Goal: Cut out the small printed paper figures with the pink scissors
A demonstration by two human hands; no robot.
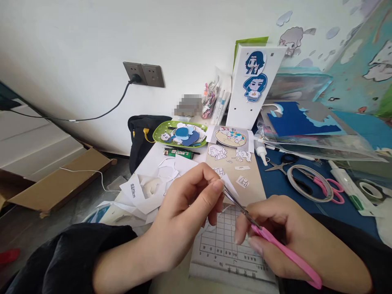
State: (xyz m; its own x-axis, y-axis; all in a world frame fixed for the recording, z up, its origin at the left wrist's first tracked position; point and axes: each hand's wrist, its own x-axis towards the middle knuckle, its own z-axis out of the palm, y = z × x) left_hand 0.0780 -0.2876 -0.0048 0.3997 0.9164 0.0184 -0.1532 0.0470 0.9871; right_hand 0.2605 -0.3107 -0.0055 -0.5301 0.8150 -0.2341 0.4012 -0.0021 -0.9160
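Note:
My left hand (196, 200) pinches a small piece of white paper (229, 185) between thumb and fingertips above the desk. Pink-handled scissors (275, 245) are gripped in my right hand (284, 228), with their blades pointing up and left to the paper at my left fingertips. How far the blades are parted is hard to make out. Below both hands lies a printed grid sheet (226, 253). Several cut-out line drawings, among them a figure with hair (217, 152) and a small striped piece (243, 181), rest on a beige board (257, 179) just beyond.
Paper scraps (143, 196) pile up at left. Behind them sits a green tray (157, 132) of coloured cut-outs. At right on a blue mat (275, 188) lie black scissors (280, 165), a tape roll (329, 196) and a glue tube (349, 185). A white stand (241, 106) rises behind.

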